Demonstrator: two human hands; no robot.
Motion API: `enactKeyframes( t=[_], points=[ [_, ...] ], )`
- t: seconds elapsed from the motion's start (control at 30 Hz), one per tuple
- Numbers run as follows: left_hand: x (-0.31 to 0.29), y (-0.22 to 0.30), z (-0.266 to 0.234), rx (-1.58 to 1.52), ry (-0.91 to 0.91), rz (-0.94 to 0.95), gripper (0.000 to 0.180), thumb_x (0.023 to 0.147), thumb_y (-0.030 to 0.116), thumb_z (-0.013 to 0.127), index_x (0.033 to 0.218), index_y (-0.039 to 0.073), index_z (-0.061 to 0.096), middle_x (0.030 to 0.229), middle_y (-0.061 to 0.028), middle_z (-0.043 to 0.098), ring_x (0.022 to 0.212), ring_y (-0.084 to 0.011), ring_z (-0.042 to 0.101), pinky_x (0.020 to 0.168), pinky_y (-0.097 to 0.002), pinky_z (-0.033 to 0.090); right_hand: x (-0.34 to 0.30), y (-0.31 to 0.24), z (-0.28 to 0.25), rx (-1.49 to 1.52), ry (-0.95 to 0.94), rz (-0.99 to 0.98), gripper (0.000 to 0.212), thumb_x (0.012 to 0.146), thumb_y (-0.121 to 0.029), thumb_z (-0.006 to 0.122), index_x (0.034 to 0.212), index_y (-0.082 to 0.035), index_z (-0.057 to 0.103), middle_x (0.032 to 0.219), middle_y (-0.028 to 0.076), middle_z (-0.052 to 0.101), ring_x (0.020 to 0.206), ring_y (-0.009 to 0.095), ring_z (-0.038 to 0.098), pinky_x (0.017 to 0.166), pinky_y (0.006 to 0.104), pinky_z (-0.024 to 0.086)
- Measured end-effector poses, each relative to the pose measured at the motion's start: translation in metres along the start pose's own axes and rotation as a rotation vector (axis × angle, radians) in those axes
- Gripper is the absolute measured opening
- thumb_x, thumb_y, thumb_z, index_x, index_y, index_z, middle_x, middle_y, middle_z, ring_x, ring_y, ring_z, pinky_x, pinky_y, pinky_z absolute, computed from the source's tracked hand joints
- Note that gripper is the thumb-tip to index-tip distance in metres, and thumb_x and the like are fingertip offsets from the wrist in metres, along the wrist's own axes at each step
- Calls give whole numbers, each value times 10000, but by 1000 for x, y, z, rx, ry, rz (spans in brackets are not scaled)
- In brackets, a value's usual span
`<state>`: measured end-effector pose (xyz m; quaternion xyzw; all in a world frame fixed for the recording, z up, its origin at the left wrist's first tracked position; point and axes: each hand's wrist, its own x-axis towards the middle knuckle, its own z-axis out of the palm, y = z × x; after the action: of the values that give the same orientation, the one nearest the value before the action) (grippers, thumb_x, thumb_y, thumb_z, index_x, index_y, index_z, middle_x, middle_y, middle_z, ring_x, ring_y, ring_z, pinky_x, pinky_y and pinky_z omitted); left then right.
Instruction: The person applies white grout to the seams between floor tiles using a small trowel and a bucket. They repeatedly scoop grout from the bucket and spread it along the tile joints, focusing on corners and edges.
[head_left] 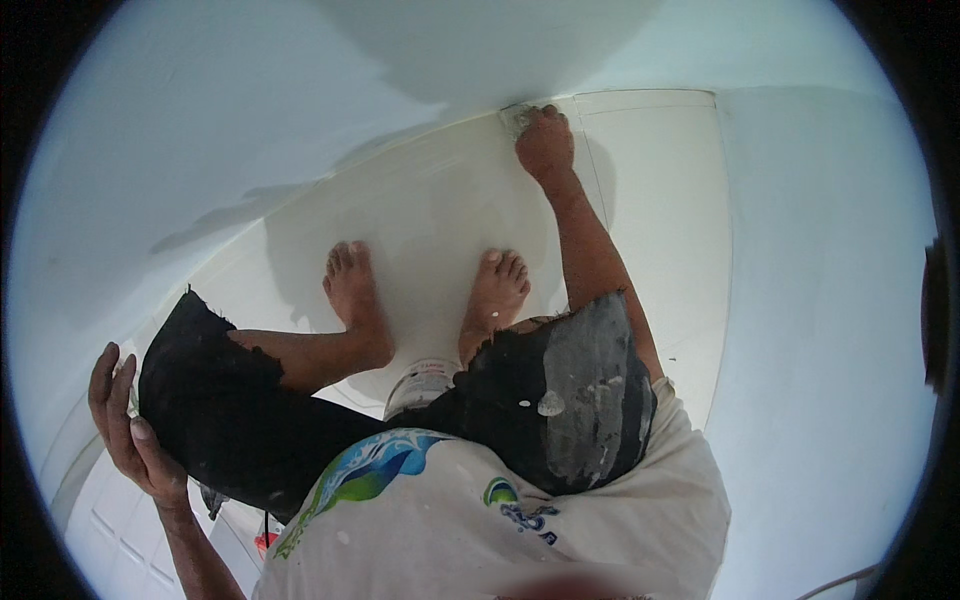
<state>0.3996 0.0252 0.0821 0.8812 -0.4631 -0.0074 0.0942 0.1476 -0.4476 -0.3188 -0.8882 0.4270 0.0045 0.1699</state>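
Pale floor [425,205] | right hand [546,145]: clasped on greyish piece [514,120] | left hand [140,440]: spread beside black shorts [215,405]

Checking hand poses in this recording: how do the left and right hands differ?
The left hand is open; the right hand is curled on a greyish piece. The left hand is beside the black shorts; the right hand is at the base of the wall. Both are bare.

The right hand [546,146] lies before the feet [497,287], bucket [424,378] behind.
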Motion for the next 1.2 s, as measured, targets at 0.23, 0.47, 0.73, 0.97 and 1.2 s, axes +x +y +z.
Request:
enactKeyframes(
  t=[0.23, 0.47, 0.73, 0.97, 1.2],
  points=[
    [2, 4, -2, -47, -12, -25, 567, 1060, 496, 406, 1339, 98, 699, 1492, -210, 553, 1439, -385, 469, 1219, -586, 306, -5, -6, -7, -10, -8, -70, 293, 887, -134, 624, 1150, -25, 693, 1190, 197, 642, 1157, 381, 617, 990, 499, 543],
    [3, -5, 0, -49, -4, 13, 581, 1060, 520, 398, 1328, 106, 705, 1494, -210, 551, 1438, -387, 470, 1220, -594, 302, 2, -35, 4, -126, -16, -43, 268, 896, -148, 623, 1107, -8, 712, 1160, 179, 644, 1142, 361, 623, 976, 486, 557],
    [5, -2, -2, -70, -8, -9, 574, 1051, 519, 418, 1317, 104, 712, 1487, -211, 557, 1427, -379, 484, 1205, -586, 329, 11, -16, -28, -167, 14, 74, 271, 914, -164, 615, 1132, -47, 726, 1157, 152, 670, 1112, 344, 642, 937, 494, 550],
    [7, 3, -3, -73, 2, 9, 573, 1052, 519, 419, 1311, 104, 717, 1485, -210, 559, 1418, -377, 493, 1195, -576, 350, 13, -25, -2, 60, -196, -219, 331, 957, -201, 566, 1231, -72, 698, 1185, 202, 684, 1157, 368, 655, 1008, 502, 545],
    [10, 0, -3, -89, 9, -2, 578, 1052, 527, 421, 1310, 104, 718, 1482, -212, 559, 1413, -381, 497, 1173, -570, 387, 44, 104, -28, 29, 49, 119, 327, 957, -275, 625, 1216, -105, 730, 1186, 189, 716, 1136, 365, 673, 998, 502, 538]
  ],
)
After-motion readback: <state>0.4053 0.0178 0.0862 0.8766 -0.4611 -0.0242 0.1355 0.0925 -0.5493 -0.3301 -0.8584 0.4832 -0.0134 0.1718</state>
